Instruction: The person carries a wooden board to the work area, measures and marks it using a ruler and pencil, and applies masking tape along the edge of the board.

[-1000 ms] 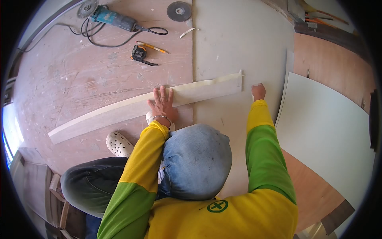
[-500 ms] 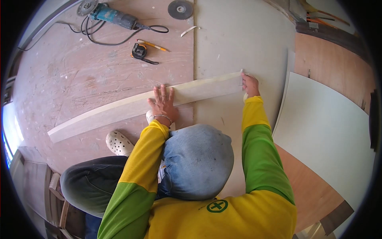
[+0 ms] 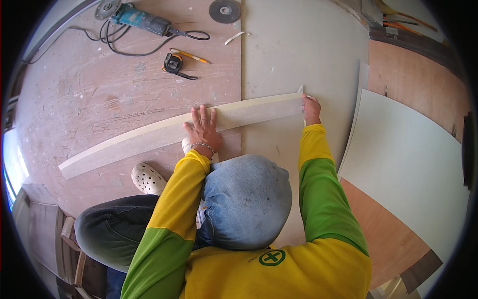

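A long, slightly curved pale strip (image 3: 149, 142), with a cream band along its far edge, lies across the work surface. My left hand (image 3: 203, 130) presses flat on its middle, fingers spread. At the strip's right end, my right hand (image 3: 311, 109) is closed in a pinch. A thin pale sliver (image 3: 300, 89) pokes out just beyond its fingers, and a little pale material shows below them. My fingers hide how the sliver meets the long strip.
An angle grinder (image 3: 139, 21) with its cord lies at the far left. Nearer are a tape measure (image 3: 173, 63) and a pencil (image 3: 191, 56). A grinding disc (image 3: 224, 11) and a curled offcut (image 3: 234, 37) lie at the back. White panels (image 3: 403, 164) stand or lie at right.
My right hand has shifted slightly down and left at the strip's end, and the pale sliver now stands apart from the far corner. My left hand has stayed in place.
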`<state>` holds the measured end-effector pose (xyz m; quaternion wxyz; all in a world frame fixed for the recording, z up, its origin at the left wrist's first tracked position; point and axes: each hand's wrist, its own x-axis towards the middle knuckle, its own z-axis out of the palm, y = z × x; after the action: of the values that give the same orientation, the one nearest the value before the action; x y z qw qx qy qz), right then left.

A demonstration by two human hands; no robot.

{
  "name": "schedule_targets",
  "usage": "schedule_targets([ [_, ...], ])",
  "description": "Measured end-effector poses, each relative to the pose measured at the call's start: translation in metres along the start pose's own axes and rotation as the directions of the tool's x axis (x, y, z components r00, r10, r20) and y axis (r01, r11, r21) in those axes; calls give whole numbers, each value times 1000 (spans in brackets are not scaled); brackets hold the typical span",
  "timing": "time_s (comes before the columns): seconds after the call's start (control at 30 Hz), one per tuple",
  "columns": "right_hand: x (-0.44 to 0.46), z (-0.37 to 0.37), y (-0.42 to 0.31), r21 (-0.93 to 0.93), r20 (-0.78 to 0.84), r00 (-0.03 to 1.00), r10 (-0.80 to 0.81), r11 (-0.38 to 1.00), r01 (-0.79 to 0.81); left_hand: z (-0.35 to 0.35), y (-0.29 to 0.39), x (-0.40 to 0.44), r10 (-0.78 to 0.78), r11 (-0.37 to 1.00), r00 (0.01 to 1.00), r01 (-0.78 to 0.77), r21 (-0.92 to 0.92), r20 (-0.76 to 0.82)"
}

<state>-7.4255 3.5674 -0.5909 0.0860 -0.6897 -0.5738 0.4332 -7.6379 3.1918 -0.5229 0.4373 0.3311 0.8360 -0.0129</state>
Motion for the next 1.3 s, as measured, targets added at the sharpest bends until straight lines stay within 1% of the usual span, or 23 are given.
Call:
schedule_targets([
  [0.1,4,2,6,34,-33,999,5,999,-3,-1,2,0,-4,1000,1000,4,3,10],
  [0.23,7,3,9,35,-32,999,-9,999,10,1,0,0,2,1000,1000,-2,-4,-6],
  [0.3,6,5,8,-15,-82,996,-21,1000,20,1,0,0,2,1000,1000,-2,-5,-3],
  [0.43,4,6,8,-30,-89,996,5,1000,-8,2,0,0,6,1000,1000,-6,-5,-12],
  [0.53,4,7,10,-5,-110,994,-12,1000,11,3,0,0,6,1000,1000,-6,0,-16],
  [0.6,7,6,15,-20,-116,991,-59,998,57,4,0,0,8,1000,1000,-8,2,-18],
  [0.73,19,7,25,0,-116,991,-60,998,60,4,-1,1,9,1000,1000,-9,-1,-26],
  [0.8,21,6,26,-83,-127,989,-81,994,71,3,0,0,13,1000,1000,-13,-1,-27],
  [0.83,19,5,25,-83,-129,988,-80,994,70,2,1,-1,10,1000,1000,-10,2,-21],
  [0.87,17,5,24,-300,-170,960,-223,939,165,0,1,-1,7,1000,1000,-7,5,-17],
  [0.9,12,8,22,-506,-177,914,-366,830,235,3,1,0,8,1000,1000,-7,5,-17],
  [0.93,6,12,20,-505,-176,914,-366,830,236,7,1,1,12,1000,999,-12,13,-31],
  [1.0,-2,28,17,-402,-464,849,-255,914,54,8,-2,4,6,1000,999,-5,22,-47],
  [1.03,-5,34,16,-402,-460,851,-252,914,54,8,-2,4,8,1000,998,-6,28,-55],
  [1.1,-14,37,12,-453,-481,845,-231,891,-14,9,0,1,15,999,998,-13,33,-57],
  [1.13,-17,38,8,-452,-482,845,-233,892,-12,7,1,1,10,1000,999,-9,21,-47],
  [1.2,-31,44,2,-377,-621,745,-243,926,-12,5,0,1,3,1000,999,-2,11,-37],
  [1.23,-40,46,-1,-376,-621,746,-242,927,-12,4,1,0,-2,1000,1000,2,12,-30],
  [1.27,-48,49,-4,-511,-528,718,-452,845,157,3,2,0,-5,1000,1000,6,11,-25],
  [1.3,-55,54,-6,-621,-408,653,-638,718,314,2,4,0,-4,1000,1000,4,12,-25],
])
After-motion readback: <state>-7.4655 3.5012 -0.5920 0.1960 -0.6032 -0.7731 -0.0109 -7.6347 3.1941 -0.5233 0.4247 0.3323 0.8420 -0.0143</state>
